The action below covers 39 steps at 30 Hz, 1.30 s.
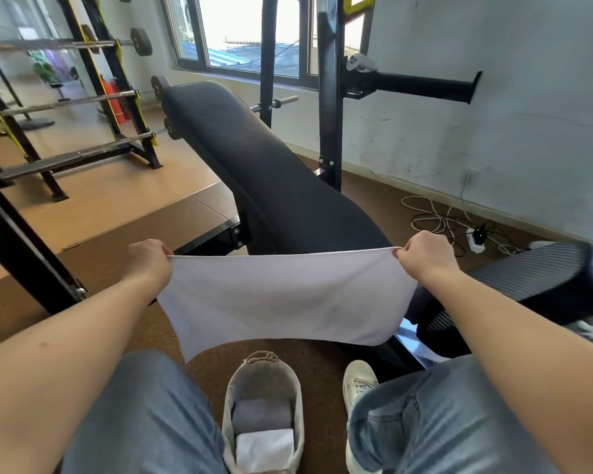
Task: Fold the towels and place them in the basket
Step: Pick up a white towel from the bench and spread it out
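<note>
Both hands, left and right, pinch the towel taut above the basket, fold just starting; next, bring corners together.

Three towels, one basket

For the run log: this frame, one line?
left hand pinches white towel corner | right hand pinches other corner | towel spread taut | basket holds two folded towels

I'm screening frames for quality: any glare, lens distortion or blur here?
Head view: the window is blown out to white; wide-angle distortion swells the forearms near the bottom corners; the towel, pinched by the left hand and right hand, looks sharp; the padded seat at far right is smeared.
</note>
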Each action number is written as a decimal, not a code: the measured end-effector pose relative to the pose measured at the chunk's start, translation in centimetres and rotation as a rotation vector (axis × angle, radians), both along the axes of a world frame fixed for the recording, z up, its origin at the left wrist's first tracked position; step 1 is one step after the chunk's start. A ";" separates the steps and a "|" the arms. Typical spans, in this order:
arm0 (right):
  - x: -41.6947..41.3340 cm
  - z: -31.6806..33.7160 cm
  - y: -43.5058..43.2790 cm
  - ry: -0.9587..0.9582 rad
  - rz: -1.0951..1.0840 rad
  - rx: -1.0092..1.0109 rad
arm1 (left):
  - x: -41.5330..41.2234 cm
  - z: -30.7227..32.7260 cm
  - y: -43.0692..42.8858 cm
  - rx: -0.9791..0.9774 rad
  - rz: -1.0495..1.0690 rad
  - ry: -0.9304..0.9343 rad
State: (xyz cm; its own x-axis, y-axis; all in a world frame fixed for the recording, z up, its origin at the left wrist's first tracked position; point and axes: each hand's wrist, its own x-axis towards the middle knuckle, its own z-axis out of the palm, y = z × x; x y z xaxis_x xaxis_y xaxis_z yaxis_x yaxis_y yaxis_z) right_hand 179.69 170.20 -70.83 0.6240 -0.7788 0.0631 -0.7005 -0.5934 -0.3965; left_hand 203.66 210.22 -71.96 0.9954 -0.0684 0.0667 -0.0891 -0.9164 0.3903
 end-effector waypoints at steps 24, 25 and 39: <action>3.8 0.3 -0.7 -0.100 0.008 0.020 | 3.2 6.3 -6.2 -0.778 0.329 -0.038; 4.2 0.3 -1.0 -0.089 -0.003 0.033 | 3.2 6.5 -6.7 -0.774 0.314 -0.048; 11.1 -2.1 -5.1 -0.033 -0.125 0.218 | 11.4 7.6 -14.7 -0.733 0.309 -0.105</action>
